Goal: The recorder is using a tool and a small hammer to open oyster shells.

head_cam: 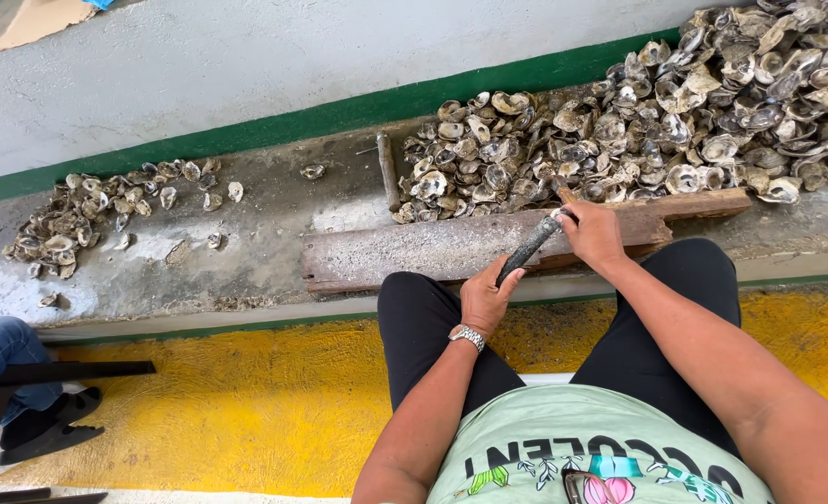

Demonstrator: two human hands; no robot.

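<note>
From up here I see my left hand (485,297) wrapped around the lower end of a dark metal bar (529,247), a silver watch (468,336) on that wrist. My right hand (593,231) grips the bar's upper end, resting over a weathered wooden plank (414,250). Just behind the plank lies a big heap of oyster shells (656,112). A smaller pile of shells (87,210) sits well left of the plank. A yellow floor strip (246,401) runs in front of the plank.

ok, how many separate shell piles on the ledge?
2. A big pile at upper right behind the plank, and a small pile at left. A few loose shells lie between them.
</note>
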